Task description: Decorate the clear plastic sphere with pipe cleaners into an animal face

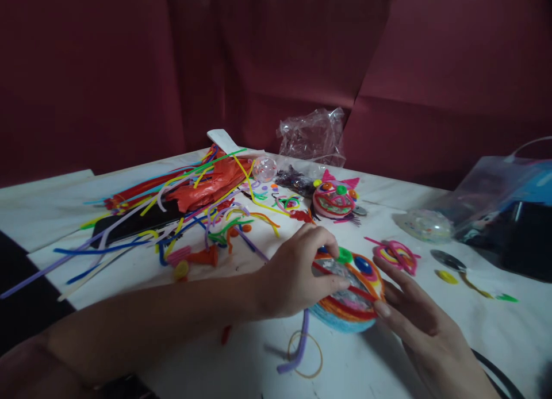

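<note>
Striped ball (345, 315) clamped between your left hand (297, 269) and right hand (425, 327); purple pipe cleaner (301, 344) just below your left.

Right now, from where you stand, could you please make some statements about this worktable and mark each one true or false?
1. Both the left hand and the right hand touch the decorated ball. True.
2. The cat-eared face farther back has blue ears. False: its ears are pink.
3. A bent purple pipe cleaner crosses the rubber band. True.
4. The clear plastic bag lies nearer the person than the decorated ball. False: it is farther away, by the dark red backdrop.
5. The orange cone lies to the left of the decorated ball. True.
</note>
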Tool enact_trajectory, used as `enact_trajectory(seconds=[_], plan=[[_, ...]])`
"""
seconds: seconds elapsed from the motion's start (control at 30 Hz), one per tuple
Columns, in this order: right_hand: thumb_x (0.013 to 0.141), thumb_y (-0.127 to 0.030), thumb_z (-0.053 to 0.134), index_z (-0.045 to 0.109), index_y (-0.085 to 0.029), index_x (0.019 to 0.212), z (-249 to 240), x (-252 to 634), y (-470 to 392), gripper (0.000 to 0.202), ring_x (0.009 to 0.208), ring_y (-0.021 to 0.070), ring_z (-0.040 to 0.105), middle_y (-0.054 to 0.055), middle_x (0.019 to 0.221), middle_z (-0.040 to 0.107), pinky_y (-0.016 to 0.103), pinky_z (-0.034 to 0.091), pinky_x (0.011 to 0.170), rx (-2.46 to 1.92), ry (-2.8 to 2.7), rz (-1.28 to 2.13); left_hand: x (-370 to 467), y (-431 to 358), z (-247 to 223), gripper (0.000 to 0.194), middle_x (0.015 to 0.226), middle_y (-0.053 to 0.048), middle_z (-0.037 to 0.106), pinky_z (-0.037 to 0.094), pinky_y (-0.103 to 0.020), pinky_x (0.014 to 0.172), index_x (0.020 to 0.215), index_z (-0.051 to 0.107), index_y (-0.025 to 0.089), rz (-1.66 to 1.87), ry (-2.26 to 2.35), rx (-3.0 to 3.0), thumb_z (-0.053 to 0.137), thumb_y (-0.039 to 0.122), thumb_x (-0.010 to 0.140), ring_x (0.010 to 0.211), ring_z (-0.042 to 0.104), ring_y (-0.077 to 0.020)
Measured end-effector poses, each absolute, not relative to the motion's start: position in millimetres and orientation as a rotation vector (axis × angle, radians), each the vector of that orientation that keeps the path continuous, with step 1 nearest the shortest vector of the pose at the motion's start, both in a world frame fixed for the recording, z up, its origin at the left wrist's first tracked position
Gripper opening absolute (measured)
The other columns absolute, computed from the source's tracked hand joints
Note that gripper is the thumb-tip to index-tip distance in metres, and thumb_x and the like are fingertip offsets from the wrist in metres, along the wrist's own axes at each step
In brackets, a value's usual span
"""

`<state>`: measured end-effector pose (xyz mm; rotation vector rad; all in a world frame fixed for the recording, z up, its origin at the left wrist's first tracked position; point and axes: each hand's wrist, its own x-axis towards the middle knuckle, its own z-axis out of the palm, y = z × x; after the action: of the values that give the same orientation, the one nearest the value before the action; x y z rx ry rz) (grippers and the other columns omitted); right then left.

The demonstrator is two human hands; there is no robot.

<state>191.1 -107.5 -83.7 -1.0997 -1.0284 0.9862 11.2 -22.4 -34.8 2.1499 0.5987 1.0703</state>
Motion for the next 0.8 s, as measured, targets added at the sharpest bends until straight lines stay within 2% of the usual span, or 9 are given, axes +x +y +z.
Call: enact_trajectory(seconds=[0.17, 0.33, 0.43, 0.63, 0.8], plan=[[0.080, -0.038, 0.076, 0.051, -0.032, 0.125, -83.4, 191.7, -108.5, 0.051, 0.105, 0.0292, 0.054, 0.005, 0.118, 0.057, 0.035, 0.051, 0.086, -1.064, -1.031, 1.017, 7.8, -22.2, -30.8, 0.011, 0.096, -0.003, 0.051, 0.044, -0.030, 0.083, 0.074, 0.061, 0.017, 1.071, 0.627, 2.390, 0.071, 0.020, 0.070, 0.092, 0.053, -0.0159], [0.078, -0.039, 0.077, 0.052, -0.033, 0.125, -88.1, 195.5, -106.0, 0.053, 0.105, 0.0276, 0.054, 0.005, 0.118, 0.058, 0.023, 0.054, 0.076, -1.080, -1.061, 0.985, 5.1, -23.9, -24.7, 0.009, 0.078, 0.000, 0.052, 0.043, -0.024, 0.070, 0.072, 0.061, 0.016, 1.023, 0.667, 2.536, 0.069, 0.020, 0.073, 0.075, 0.051, -0.0128], [0.076, -0.041, 0.078, 0.052, -0.032, 0.125, -89.8, 197.4, -105.1, 0.056, 0.105, 0.0284, 0.055, 0.006, 0.118, 0.057, 0.024, 0.054, 0.075, -1.096, -1.072, 0.979, 4.2, -23.3, -22.7, 0.013, 0.069, 0.002, 0.053, 0.040, -0.021, 0.063, 0.068, 0.058, 0.014, 0.973, 0.642, 2.566, 0.068, 0.020, 0.075, 0.067, 0.050, -0.0106], [0.075, -0.047, 0.077, 0.051, -0.029, 0.126, -83.2, 191.4, -108.6, 0.060, 0.104, 0.0301, 0.055, 0.006, 0.117, 0.058, 0.025, 0.055, 0.075, -1.208, -1.038, 0.916, 2.9, -24.4, -22.2, 0.013, 0.070, 0.002, 0.054, 0.038, -0.018, 0.058, 0.070, 0.057, 0.014, 0.946, 0.632, 2.611, 0.066, 0.020, 0.077, 0.064, 0.050, -0.0085], [0.077, -0.044, 0.077, 0.051, -0.028, 0.125, -84.0, 190.2, -107.4, 0.058, 0.102, 0.0292, 0.056, 0.007, 0.115, 0.059, 0.026, 0.055, 0.075, -1.144, -1.051, 0.950, 1.7, -26.4, -22.7, 0.012, 0.071, 0.001, 0.054, 0.038, -0.019, 0.059, 0.070, 0.057, 0.014, 0.909, 0.602, 2.689, 0.064, 0.020, 0.078, 0.065, 0.051, -0.0093]])
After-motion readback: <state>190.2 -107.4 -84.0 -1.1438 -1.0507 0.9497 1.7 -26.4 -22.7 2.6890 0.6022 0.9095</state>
